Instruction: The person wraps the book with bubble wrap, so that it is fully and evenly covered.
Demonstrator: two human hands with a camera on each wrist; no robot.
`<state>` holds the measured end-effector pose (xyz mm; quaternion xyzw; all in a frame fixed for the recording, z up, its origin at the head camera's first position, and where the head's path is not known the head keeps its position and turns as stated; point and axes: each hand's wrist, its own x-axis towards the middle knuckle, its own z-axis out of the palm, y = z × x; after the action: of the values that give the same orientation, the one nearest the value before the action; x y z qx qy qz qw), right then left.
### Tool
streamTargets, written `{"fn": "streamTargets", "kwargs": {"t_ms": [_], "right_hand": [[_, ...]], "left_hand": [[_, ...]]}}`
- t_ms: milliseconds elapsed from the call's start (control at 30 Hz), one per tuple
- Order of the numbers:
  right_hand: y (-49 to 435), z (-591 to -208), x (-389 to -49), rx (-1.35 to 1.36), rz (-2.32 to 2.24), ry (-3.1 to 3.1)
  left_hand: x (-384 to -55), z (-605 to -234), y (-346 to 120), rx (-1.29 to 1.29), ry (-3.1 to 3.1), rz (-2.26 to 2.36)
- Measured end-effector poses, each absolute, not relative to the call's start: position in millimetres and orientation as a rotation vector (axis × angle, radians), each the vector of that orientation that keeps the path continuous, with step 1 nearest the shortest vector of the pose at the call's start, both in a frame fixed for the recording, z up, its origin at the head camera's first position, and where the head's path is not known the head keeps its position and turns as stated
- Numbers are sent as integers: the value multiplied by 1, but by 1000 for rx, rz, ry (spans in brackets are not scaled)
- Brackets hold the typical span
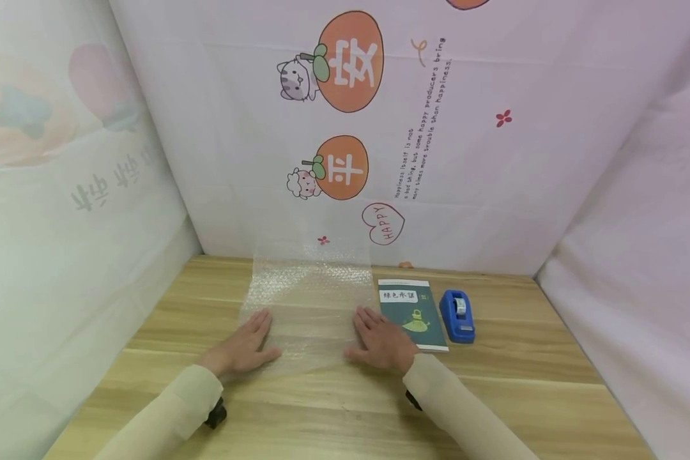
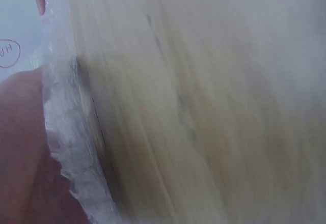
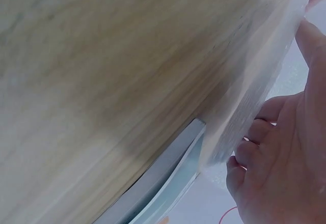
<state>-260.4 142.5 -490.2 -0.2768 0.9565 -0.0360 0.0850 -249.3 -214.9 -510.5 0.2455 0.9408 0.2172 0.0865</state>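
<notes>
A clear sheet of bubble wrap (image 1: 310, 319) lies on the wooden table, its far end reaching the back cloth. My left hand (image 1: 244, 345) rests on its left edge with the fingers extended and the thumb spread inward. Along the right edge, my right hand (image 1: 382, 342) lies on the sheet, fingers also extended. In the left wrist view the bubble wrap (image 2: 76, 127) shows edge-on beside the hand. The right wrist view has the right hand (image 3: 285, 152) against the wrap. Just beyond the right hand is a dark green book (image 1: 416, 316), its near-left part beside the wrist.
A blue tape dispenser (image 1: 457, 316) stands right of the book. White printed cloth (image 1: 466, 160) rises behind the wooden table (image 1: 333, 421), and more cloth hangs on the left and right sides.
</notes>
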Motion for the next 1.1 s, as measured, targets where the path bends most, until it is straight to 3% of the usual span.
{"fn": "streamTargets", "kwargs": {"t_ms": [1100], "right_hand": [[127, -500, -244, -734, -174, 2875]], "left_hand": [[-228, -510, -147, 338, 2896, 718]]}}
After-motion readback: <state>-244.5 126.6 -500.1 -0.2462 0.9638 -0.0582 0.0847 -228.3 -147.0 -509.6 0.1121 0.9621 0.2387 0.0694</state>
